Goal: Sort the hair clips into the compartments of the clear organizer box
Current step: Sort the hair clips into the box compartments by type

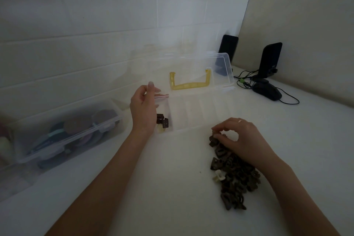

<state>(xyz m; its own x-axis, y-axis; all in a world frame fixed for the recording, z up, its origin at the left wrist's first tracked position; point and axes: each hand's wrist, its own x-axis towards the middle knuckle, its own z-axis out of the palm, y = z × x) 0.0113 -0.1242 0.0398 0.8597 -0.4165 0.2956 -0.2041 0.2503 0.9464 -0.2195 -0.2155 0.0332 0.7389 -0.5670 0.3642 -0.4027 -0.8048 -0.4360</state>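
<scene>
- The clear organizer box (pixel 201 113) sits in the middle of the frame on a white table (pixel 172 188). Its lid (pixel 220 67) is up and leans back toward the wall.
- A yellow handle (pixel 189 84) shows through the lid.
- The left hand (pixel 143 107) is at the left end of the box, over the far-left compartment. Its fingers are loosely bent. The thumb and a finger seem to touch a small clear bag with a pink strip (pixel 161 96), but I cannot tell if they really pinch it.
- In that far-left compartment lie a few dark brown clips (pixel 162 120) and one pale clip (pixel 160 130).
- The other compartments look hazy, and I cannot tell what is in them.
- The right hand (pixel 243 138) is at the lower right of the frame, just in front of the box. Its fingertips are curled and pinch a brown clip at the top of the pile.
- The pile of brown hair clips (pixel 235 176) lies on the table under and below the right hand. It runs down toward the bottom of the frame.
- One small white clip (pixel 218 175) sits at the left edge of the pile.
- At the left of the frame is another clear box with a shut lid (pixel 63 136). Round things in several colours are inside.
- In the upper right corner stand two black speakers (pixel 270 59) with wires, and a black mouse (pixel 268 92) near them.
</scene>
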